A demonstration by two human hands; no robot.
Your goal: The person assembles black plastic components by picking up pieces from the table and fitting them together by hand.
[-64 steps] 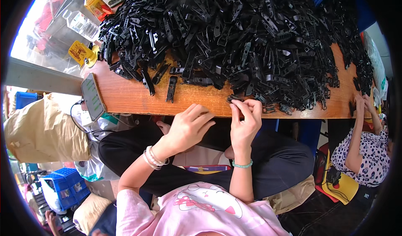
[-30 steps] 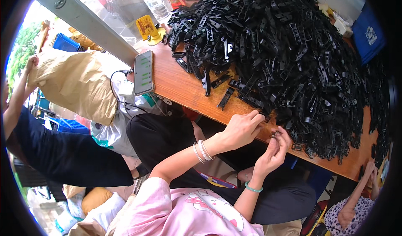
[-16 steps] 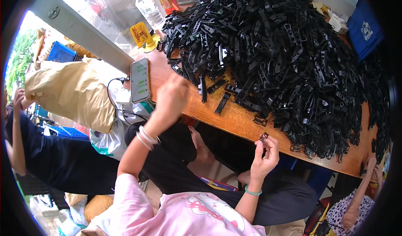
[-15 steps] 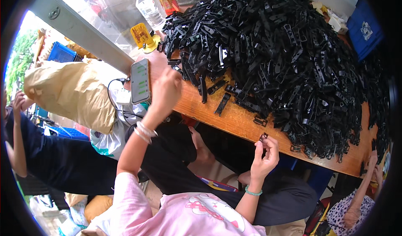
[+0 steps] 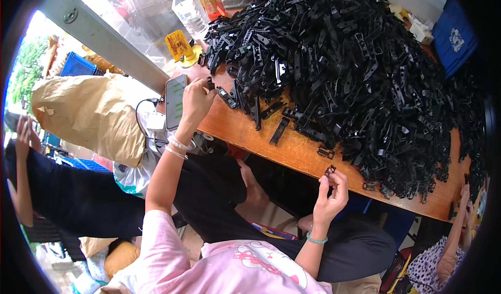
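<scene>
A large heap of black plastic clip-like parts [image 5: 334, 85] covers most of the wooden table. At the heap's left edge my left hand [image 5: 197, 103] is closed, its fingertips pinching a small black plastic part [image 5: 210, 82] beside the phone. A pair of pale bracelets circles that wrist. My right hand [image 5: 331, 196] is raised in front of the table's near edge, with thumb and fingers closed on another small black plastic part [image 5: 330, 170]. A few loose parts, one of them a long black piece [image 5: 279, 131], lie on the wood between my hands.
A phone [image 5: 176, 102] with a cable leans left of my left hand. Behind it stand a yellow stand [image 5: 180, 46], a clear bottle [image 5: 187, 12] and an orange-labelled bottle [image 5: 210, 1]. A blue crate [image 5: 455, 36] borders the heap. Other people sit at both sides.
My left hand has moved slightly left and down, toward the phone, and a black part now shows at its fingertips. My right hand stays nearly still, holding its part.
</scene>
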